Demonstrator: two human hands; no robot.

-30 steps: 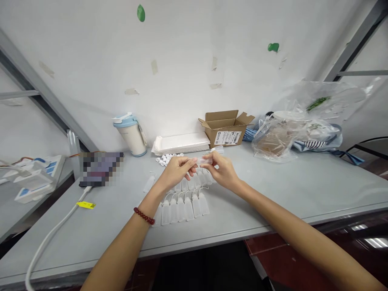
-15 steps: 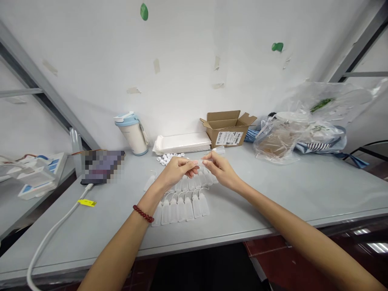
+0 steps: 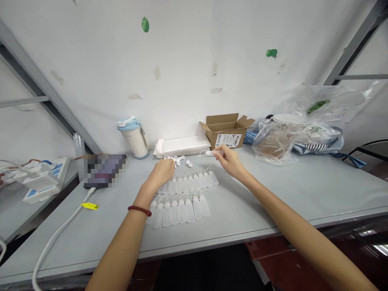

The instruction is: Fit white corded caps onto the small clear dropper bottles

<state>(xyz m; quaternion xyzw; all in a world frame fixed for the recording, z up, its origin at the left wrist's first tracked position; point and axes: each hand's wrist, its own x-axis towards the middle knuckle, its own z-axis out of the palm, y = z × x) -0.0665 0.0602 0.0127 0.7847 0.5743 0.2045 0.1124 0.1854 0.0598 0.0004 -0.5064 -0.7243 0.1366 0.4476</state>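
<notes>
My right hand (image 3: 230, 161) pinches a small translucent squeeze bottle (image 3: 209, 153) with a thin curved tip, just in front of the cardboard box. My left hand (image 3: 162, 173) reaches into the pile of small white caps (image 3: 178, 160), its fingers closed; whether a cap is between them is hidden. Below my hands lie two rows of similar bottles: a back row (image 3: 192, 184) and a front row (image 3: 182, 210), their thin curved tips pointing away from me. A few loose caps (image 3: 189, 164) sit to the right of the pile.
Along the wall stand a blue-lidded tumbler (image 3: 133, 137), a stack of white packets (image 3: 183, 145) and an open cardboard box (image 3: 227, 133). Plastic bags (image 3: 273, 145) lie at right. At left is a blurred-out device (image 3: 104, 171) on a white cable (image 3: 60, 232).
My hands have parted from above the rows. The left moved left to the caps; the right moved up and right and now holds a bottle near the box.
</notes>
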